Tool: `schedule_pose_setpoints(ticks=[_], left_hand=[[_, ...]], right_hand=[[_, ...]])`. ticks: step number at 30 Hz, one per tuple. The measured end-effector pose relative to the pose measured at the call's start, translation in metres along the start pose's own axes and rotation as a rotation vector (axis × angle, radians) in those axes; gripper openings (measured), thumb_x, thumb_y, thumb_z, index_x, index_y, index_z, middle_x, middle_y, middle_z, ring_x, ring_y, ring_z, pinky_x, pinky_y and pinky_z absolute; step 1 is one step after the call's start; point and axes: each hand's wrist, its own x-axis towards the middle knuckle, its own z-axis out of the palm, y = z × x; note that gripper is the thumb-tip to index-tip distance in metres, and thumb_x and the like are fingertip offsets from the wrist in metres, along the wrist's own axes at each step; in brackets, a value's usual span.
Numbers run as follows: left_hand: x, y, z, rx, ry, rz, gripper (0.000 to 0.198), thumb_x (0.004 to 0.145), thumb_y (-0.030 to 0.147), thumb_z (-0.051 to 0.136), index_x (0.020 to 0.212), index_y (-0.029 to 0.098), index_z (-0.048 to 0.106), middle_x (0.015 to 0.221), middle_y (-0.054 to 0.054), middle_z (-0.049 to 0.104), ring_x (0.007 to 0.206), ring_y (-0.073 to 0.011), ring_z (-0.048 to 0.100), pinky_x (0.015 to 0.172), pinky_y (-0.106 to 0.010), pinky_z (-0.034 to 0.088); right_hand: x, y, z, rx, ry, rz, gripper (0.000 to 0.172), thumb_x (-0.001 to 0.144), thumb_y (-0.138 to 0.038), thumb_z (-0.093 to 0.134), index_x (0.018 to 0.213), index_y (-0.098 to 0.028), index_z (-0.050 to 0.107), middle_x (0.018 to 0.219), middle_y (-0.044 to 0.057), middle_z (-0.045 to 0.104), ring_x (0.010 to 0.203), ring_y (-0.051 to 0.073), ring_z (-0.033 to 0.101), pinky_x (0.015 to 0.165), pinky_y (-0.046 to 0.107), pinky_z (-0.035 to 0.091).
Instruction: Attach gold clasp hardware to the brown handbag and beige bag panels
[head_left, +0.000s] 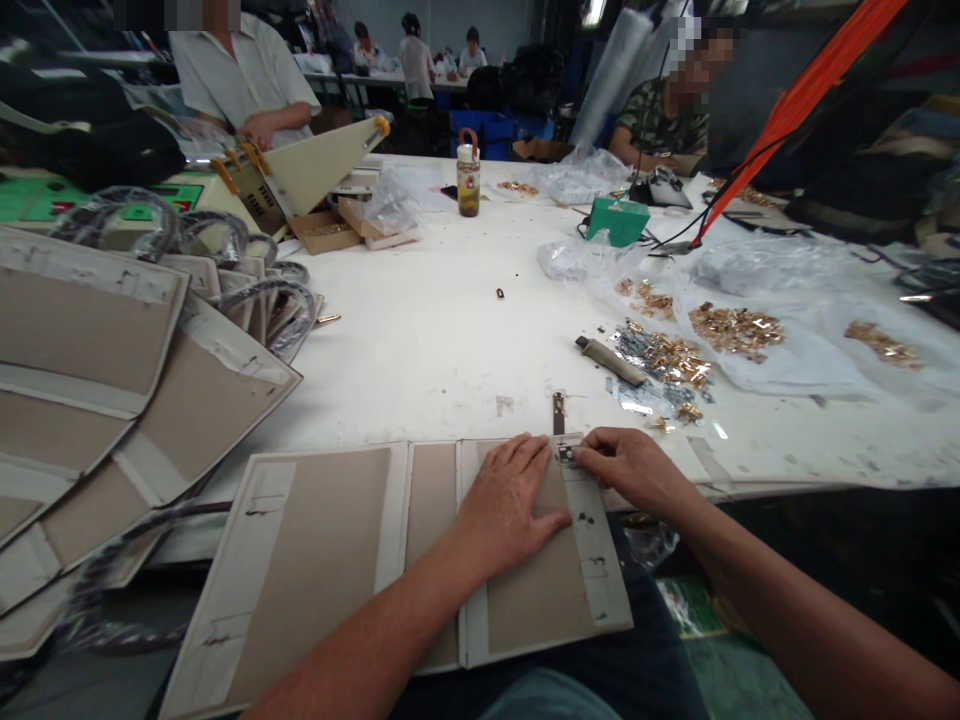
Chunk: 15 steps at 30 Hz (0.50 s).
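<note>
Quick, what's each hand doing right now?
Left hand: open, palm down on the board.
Right hand: at the small metal piece; whether gripping it can't be told.

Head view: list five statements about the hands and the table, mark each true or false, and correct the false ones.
1. The left hand rests on the hinged panel. True.
2. The right hand holds the bottle. False: the right hand has its fingertips at a small metal piece on that panel.
3. The bottle lies on its side. False: the bottle stands upright.
4. Gold-coloured pieces lie in piles on the table. True.
5. More panels lie piled at the picture's left. True.
</note>
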Motion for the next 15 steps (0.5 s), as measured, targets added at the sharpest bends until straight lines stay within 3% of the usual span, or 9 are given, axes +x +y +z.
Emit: schedule_pose_setpoints(ticks=[8,15], left_hand=[[0.001,-0.001,0.002,0.01,-0.004,0.008,0.087,0.085,0.055,0.074,0.155,0.018,0.038,0.16,-0.01,0.044,0.148,-0.0308,0.036,0.125,-0.049,0.028],[0.001,0.0,0.002,0.019,0.002,0.013,0.082,0.086,0.054,0.073,0.152,0.016,0.043,0.159,-0.012,0.045,0.148,-0.0312,0.036,0.126,-0.048,0.028]], right_hand=[[-0.039,0.006,-0.009,0.18,-0.154,0.055,0.019,0.084,-0.038,0.066,0.083,-0.02,0.067,0.066,-0.001,0.07,0.058,0.015,0.059,0.055,0.025,0.04],[-0.046,0.017,0.002,0.247,-0.185,0.041,0.024,0.085,-0.039,0.065,0.097,-0.02,0.073,0.07,0.0,0.071,0.068,0.018,0.064,0.066,0.028,0.048]])
